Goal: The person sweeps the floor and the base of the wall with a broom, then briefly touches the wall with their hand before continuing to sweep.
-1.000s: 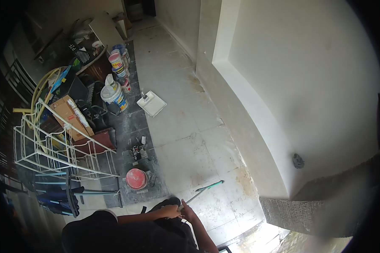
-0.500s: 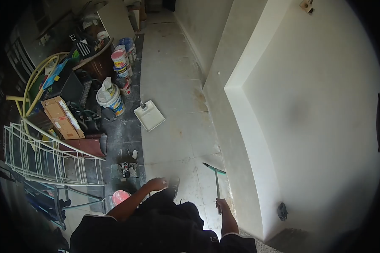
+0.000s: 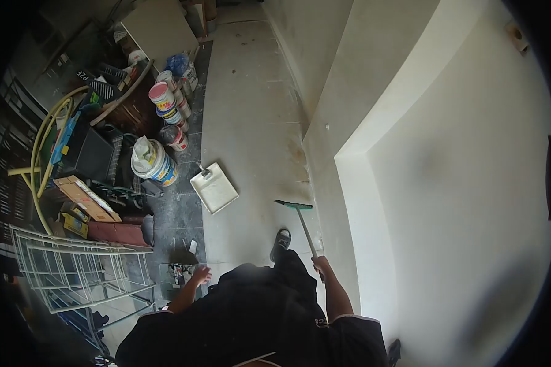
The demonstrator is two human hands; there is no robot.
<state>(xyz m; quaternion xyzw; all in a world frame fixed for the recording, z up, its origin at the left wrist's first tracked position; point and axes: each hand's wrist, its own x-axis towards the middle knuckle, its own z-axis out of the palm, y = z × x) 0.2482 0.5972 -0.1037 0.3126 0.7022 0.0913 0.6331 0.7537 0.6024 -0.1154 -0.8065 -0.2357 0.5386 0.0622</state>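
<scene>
My right hand (image 3: 320, 264) is closed around the lower end of a long-handled tool (image 3: 307, 228), whose wide green and black head (image 3: 294, 205) lies near the floor beside the wall. My left hand (image 3: 201, 276) hangs out to the left with its fingers apart and nothing in it. One shoe (image 3: 280, 243) shows on the pale floor between the hands. Ahead and to the left of it lies a white tray (image 3: 215, 189) with a small object at its upper corner.
Along the left stand a large white bucket (image 3: 155, 164), stacked paint cans (image 3: 163, 98), a cardboard box (image 3: 87, 199), a white wire rack (image 3: 82, 269) and a yellow hose (image 3: 41, 144). A wall with a recess (image 3: 364, 202) runs along the right.
The tool has moved forward and left in my right hand. My left hand has swung out to the left and its fingers have spread. A foot now shows further forward.
</scene>
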